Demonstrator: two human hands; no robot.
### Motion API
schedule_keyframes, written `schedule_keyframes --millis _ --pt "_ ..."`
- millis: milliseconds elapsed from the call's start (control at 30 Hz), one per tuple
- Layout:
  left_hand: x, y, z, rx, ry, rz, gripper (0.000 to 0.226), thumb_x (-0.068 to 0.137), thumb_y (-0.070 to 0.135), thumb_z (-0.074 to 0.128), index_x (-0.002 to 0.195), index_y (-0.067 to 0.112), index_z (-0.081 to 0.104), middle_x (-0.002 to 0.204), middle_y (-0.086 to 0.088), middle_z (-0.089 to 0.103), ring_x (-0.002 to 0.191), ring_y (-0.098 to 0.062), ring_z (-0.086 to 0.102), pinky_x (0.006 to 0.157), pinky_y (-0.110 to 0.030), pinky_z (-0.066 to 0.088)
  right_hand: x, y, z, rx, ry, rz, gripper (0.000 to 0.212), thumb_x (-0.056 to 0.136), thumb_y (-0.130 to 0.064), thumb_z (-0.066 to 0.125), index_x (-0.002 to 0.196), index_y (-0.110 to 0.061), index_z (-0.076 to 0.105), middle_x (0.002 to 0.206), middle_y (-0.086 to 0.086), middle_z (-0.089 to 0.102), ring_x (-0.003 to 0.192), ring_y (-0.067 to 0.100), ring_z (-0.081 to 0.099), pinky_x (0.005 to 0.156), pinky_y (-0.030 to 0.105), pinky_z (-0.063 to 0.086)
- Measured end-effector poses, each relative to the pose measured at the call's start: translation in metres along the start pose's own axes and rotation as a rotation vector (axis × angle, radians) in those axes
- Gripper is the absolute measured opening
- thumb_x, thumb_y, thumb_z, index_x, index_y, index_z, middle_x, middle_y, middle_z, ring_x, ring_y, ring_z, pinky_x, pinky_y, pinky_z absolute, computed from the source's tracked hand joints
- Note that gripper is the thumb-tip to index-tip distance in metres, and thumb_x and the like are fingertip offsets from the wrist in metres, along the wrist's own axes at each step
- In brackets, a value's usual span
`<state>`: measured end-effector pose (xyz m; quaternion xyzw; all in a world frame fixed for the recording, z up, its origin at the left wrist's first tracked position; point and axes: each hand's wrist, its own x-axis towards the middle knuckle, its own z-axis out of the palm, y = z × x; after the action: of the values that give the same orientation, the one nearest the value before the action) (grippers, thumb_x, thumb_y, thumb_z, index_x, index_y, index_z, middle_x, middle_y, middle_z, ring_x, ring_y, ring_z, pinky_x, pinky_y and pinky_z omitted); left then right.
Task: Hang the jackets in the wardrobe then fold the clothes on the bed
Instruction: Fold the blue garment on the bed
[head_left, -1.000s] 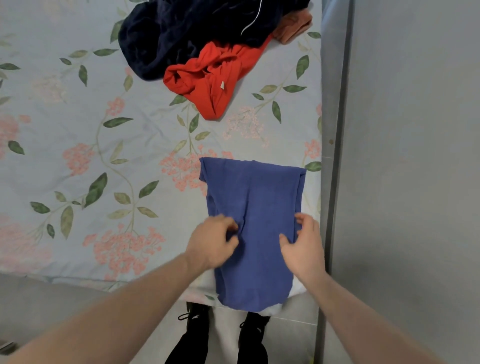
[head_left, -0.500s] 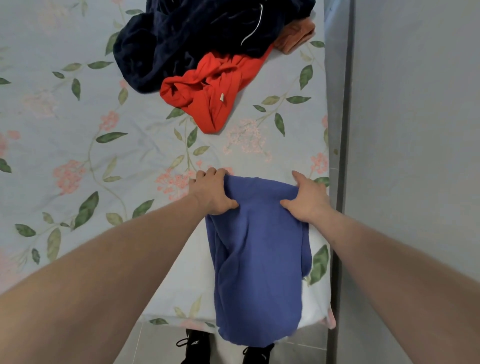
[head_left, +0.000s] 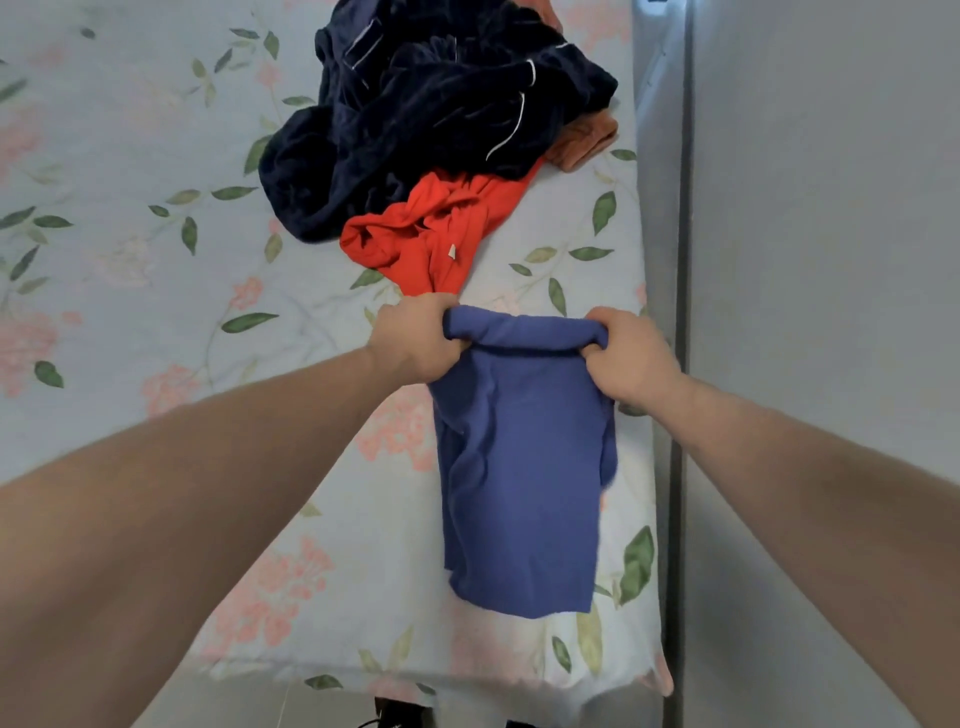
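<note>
While the blue garment (head_left: 519, 467) lay along the bed's (head_left: 156, 156) right edge, the left hand (head_left: 415, 335) and right hand (head_left: 631, 358) gripped its rolled far end with curled fingers; soft, light, limp cloth, best held at both corners.

Both forearms are bare from the bottom corners of the head view up to the wrists, with no sleeve edge showing anywhere along them. The left hand (head_left: 415, 335) and the right hand (head_left: 631, 358) are bare too: no glove, ring, watch or band shows on either hand or wrist. At the very bottom edge, below the bed's hem, dark footwear (head_left: 392, 714) shows, black with what look like thin pale laces; it is mostly cut off by the frame, so its kind cannot be told
</note>
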<state>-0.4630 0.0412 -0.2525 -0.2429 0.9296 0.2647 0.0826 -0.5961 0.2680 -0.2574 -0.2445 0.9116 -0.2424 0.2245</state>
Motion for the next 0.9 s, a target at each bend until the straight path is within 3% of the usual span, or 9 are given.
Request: schedule_keyframes --millis 133,233,367,500,600,667,733,833,900 --pt "-0.004 0.005 -0.015 -0.031 0.254 0.129 0.011 0.084 0.02 0.063 0.081 0.02 0.052 0.068 0.005 0.055 0.068 -0.032 0.051 0.065 -0.037 0.033 -0.01 -0.015 -0.025 0.013 0.188 -0.093 0.017 0.09 -0.01 0.051 0.089 -0.02 0.065 0.078 -0.007 0.065 0.073 0.02 0.057 0.056 0.03 0.042" --pt "-0.02 0.011 -0.018 0.029 0.277 0.233 0.015 0.078 0.019 0.063 0.076 0.022 0.049 0.065 0.006 0.052 0.065 -0.028 0.048 0.07 -0.039 0.035 -0.03 -0.015 -0.03 0.002 0.194 -0.15 0.023 0.086 -0.005 0.053 0.09 -0.021 0.069 0.083 -0.006 0.07 0.075 0.017 0.058 0.06 0.032 0.043" --pt "-0.062 0.01 -0.002 0.15 0.146 0.306 0.02 0.071 0.02 0.065 0.078 0.027 0.047 0.072 0.01 0.052 0.074 -0.025 0.054 0.074 -0.035 0.028 -0.072 0.005 -0.016 0.014 0.074 -0.141 0.028 0.076 -0.001 0.057 0.086 -0.024 0.069 0.085 -0.009 0.069 0.081 0.016 0.063 0.071 0.035 0.052" --pt "-0.114 -0.004 0.037 0.227 0.038 0.388 0.021 0.07 0.026 0.068 0.087 0.026 0.056 0.086 0.005 0.063 0.083 -0.027 0.06 0.072 -0.035 0.034 -0.124 0.034 0.016 -0.009 -0.035 -0.12 0.035 0.07 -0.001 0.064 0.086 -0.032 0.066 0.092 -0.014 0.067 0.089 0.014 0.062 0.083 0.039 0.054" --pt "-0.148 -0.015 0.065 0.214 -0.028 0.393 0.022 0.069 0.028 0.068 0.087 0.028 0.055 0.085 0.006 0.063 0.077 -0.026 0.06 0.065 -0.032 0.033 -0.159 0.053 0.038 -0.012 -0.108 -0.114 0.036 0.072 -0.002 0.066 0.083 -0.036 0.06 0.092 -0.017 0.061 0.091 0.009 0.059 0.08 0.033 0.051" --pt "-0.167 -0.021 0.08 0.204 -0.074 0.362 0.023 0.07 0.026 0.07 0.09 0.027 0.059 0.087 0.006 0.062 0.077 -0.026 0.06 0.062 -0.032 0.039 -0.176 0.063 0.052 -0.018 -0.139 -0.085 0.033 0.077 -0.004 0.067 0.088 -0.035 0.064 0.096 -0.02 0.059 0.094 0.004 0.057 0.078 0.022 0.046" --pt "-0.183 -0.022 0.091 0.204 -0.158 0.299 0.025 0.08 0.025 0.066 0.104 0.027 0.064 0.1 0.006 0.064 0.089 -0.025 0.062 0.069 -0.035 0.047 -0.19 0.07 0.065 -0.038 -0.167 -0.04 0.026 0.084 -0.01 0.068 0.096 -0.032 0.069 0.102 -0.022 0.057 0.098 0.002 0.056 0.078 0.015 0.042" --pt "-0.196 -0.022 0.102 0.188 -0.392 0.175 0.036 0.093 0.029 0.057 0.129 0.029 0.061 0.126 0.008 0.058 0.112 -0.022 0.056 0.088 -0.036 0.05 -0.204 0.078 0.082 -0.072 -0.268 0.024 0.02 0.089 -0.022 0.07 0.107 -0.031 0.071 0.112 -0.02 0.057 0.106 0.007 0.059 0.084 0.02 0.044" --pt "-0.196 -0.02 0.103 0.138 -0.477 0.102 0.041 0.09 0.036 0.061 0.13 0.031 0.061 0.13 0.011 0.055 0.116 -0.019 0.056 0.093 -0.035 0.05 -0.208 0.077 0.087 -0.054 -0.324 0.073 0.026 0.088 -0.021 0.07 0.112 -0.03 0.071 0.117 -0.017 0.056 0.112 0.009 0.059 0.09 0.02 0.044"
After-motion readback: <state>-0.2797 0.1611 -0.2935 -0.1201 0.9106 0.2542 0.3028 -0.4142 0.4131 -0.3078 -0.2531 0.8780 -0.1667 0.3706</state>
